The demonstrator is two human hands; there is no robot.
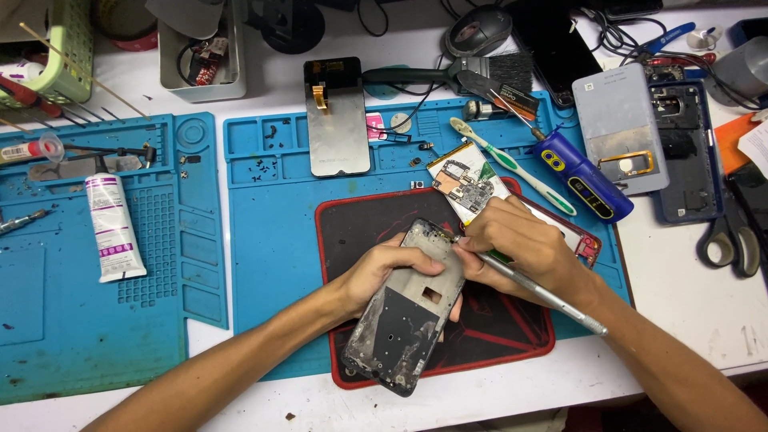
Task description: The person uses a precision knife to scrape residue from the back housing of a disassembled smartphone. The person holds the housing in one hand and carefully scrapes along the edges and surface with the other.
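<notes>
My left hand (384, 272) grips a bare, dirty phone frame (408, 320) by its left edge, tilted over a black mat with red trim (352, 232). My right hand (520, 248) holds a thin silver tool (552, 300) like a pen, its tip hidden at the frame's top right corner. Just beyond my right hand lies a circuit board (464, 182) with a green and white part under it.
A phone screen (337, 120) lies face down on the blue work mat (272, 240). A toothbrush (512, 164), a blue electric tool (584, 180), a grey back cover (620, 128), a dark phone shell (688, 152), scissors (732, 240) and a white tube (112, 228) lie around.
</notes>
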